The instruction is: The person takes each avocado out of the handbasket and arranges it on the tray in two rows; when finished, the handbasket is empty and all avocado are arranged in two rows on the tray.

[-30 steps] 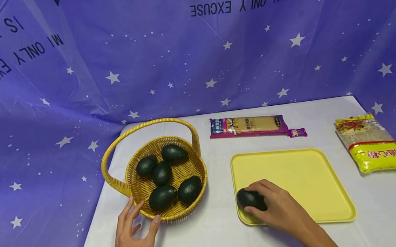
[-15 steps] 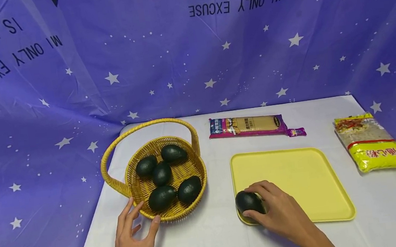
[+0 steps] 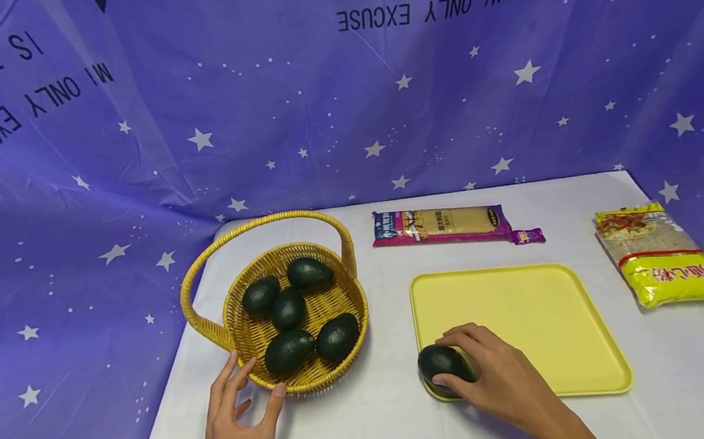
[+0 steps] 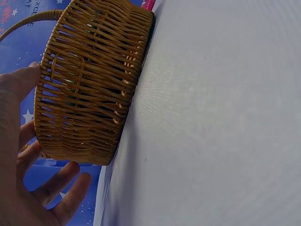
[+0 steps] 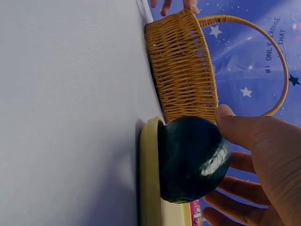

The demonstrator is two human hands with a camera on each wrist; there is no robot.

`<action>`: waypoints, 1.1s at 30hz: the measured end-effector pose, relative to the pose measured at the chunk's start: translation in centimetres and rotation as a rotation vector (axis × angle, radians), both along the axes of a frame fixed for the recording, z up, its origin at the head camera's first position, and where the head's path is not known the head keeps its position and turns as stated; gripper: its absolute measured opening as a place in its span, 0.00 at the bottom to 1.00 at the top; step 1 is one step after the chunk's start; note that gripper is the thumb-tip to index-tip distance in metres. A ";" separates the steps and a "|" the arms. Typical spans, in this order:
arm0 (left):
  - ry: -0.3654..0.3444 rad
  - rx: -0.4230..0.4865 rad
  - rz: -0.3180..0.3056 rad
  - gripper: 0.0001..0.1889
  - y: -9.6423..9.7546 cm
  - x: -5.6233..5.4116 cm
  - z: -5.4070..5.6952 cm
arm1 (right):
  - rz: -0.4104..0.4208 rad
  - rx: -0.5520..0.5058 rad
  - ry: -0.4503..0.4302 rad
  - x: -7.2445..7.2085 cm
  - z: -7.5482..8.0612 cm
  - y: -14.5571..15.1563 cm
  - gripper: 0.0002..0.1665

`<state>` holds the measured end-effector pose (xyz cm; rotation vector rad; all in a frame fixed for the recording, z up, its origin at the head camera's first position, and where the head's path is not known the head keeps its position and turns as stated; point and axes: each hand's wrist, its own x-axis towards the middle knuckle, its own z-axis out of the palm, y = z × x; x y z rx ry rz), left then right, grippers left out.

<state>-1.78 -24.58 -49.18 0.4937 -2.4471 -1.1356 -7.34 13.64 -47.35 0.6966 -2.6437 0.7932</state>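
Observation:
A dark green avocado [image 3: 441,363] is at the near left corner of the yellow tray [image 3: 592,359], between the thumb and fingers of my right hand [image 3: 503,380]. In the right wrist view the avocado [image 5: 190,160] is against the tray's rim [image 5: 149,174], with my thumb along its upper side. Spread around the near left side of the yellow wicker basket [image 3: 362,305], my left hand [image 3: 236,432] touches the rim with its thumb and fingertips. Several avocados [image 3: 288,308] lie inside the basket, and its handle [image 3: 261,221] stands up at the back left.
Behind the tray lies a long purple packet of noodles [image 3: 444,223], with a small purple sachet [image 3: 528,236] at its right end. A yellow food bag [image 3: 665,256] is at the right. Purple starry cloth [image 3: 287,111] hangs around the white table [image 3: 376,434].
My right hand has moved the avocado slightly toward the tray's near left corner and turned it a little. The left hand and the basket have kept their places.

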 end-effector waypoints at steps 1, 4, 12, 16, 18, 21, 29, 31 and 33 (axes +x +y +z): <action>0.000 0.000 0.000 0.32 0.0 0.0 0.0 | 0.003 -0.002 0.002 0.0 0.0 0.0 0.30; 0.001 -0.002 0.001 0.32 0.0 0.0 0.0 | 0.008 -0.001 0.016 -0.1 0.3 -0.1 0.30; -0.017 -0.005 -0.001 0.32 0.0 -0.1 0.0 | 0.047 0.059 0.049 -0.8 1.1 -0.7 0.32; -0.016 -0.003 -0.003 0.32 0.0 -0.1 0.0 | 0.070 0.077 0.045 -1.2 1.7 -1.1 0.33; -0.012 0.001 -0.002 0.32 0.0 0.0 -0.1 | 0.075 0.083 0.043 -1.4 2.0 -1.3 0.33; -0.008 0.006 -0.001 0.32 0.0 0.0 -0.1 | 0.092 0.101 0.045 -1.7 2.3 -1.8 0.33; -0.017 0.003 -0.003 0.32 0.0 0.0 0.0 | 0.171 0.123 0.077 -2.4 2.9 -3.1 0.31; -0.016 0.007 -0.001 0.32 0.0 0.0 0.0 | 0.186 0.122 0.084 -2.7 3.2 -3.4 0.30; -0.013 0.006 -0.001 0.32 -0.1 -0.1 0.0 | 0.200 0.124 0.087 -2.9 3.4 -3.7 0.30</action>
